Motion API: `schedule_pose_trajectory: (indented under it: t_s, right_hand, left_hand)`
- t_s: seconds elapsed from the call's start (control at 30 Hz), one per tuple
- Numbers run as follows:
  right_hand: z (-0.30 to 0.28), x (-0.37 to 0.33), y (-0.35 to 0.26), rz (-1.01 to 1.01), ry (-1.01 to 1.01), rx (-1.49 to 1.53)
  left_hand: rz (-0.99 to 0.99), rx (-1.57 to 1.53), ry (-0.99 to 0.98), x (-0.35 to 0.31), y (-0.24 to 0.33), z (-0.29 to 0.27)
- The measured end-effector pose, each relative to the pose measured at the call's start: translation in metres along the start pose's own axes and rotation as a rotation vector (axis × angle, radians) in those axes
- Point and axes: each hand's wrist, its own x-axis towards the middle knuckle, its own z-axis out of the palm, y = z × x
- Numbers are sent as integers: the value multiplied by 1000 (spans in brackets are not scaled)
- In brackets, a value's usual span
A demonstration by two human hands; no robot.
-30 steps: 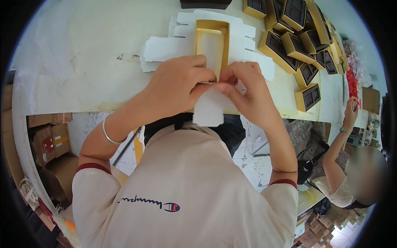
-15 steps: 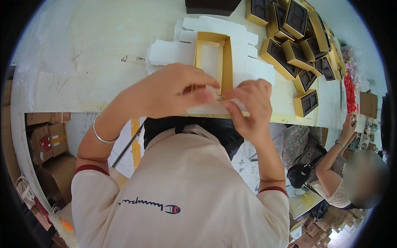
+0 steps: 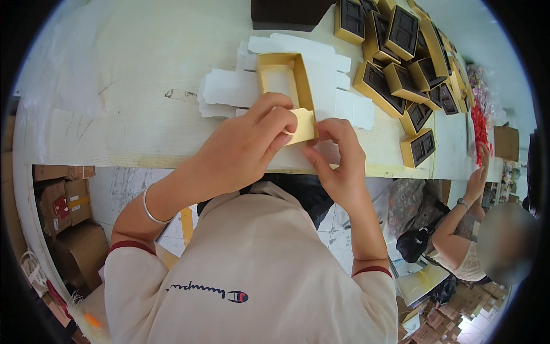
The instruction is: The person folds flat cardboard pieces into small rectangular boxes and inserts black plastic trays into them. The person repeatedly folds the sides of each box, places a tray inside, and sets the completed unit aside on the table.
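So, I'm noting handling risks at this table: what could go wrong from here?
The gold cardboard flap pinched by the left hand might crease if bent too hard. The flat white cardboard sheets under the open rectangular gold cardboard box could shift. The heaped gold boxes with dark inserts might slide if bumped.

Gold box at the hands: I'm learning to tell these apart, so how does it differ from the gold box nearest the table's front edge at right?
The right box holds a dark insert with recesses; the middle box shows none. The middle box lies over flat white card; the right box rests on the table. Both have gold walls.
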Motion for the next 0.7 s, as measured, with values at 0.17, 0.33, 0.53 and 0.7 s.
schedule_pose_trajectory:
  t_s: [0.17,0.33,0.53,0.7]
  right_hand:
    - [-3,7,-1,-223,-4,-306]
    - [-10,13,-1,-324,-34,-467]
    - [-4,21,-2,-383,-37,-610]
    - [-1,28,2,-380,-163,-593]
  left_hand:
    - [14,-29,-3,5,2,0]
    - [43,30,153,1,-10,7]
    - [235,409,307,-7,-7,22]
    - [164,451,220,1,0,16]
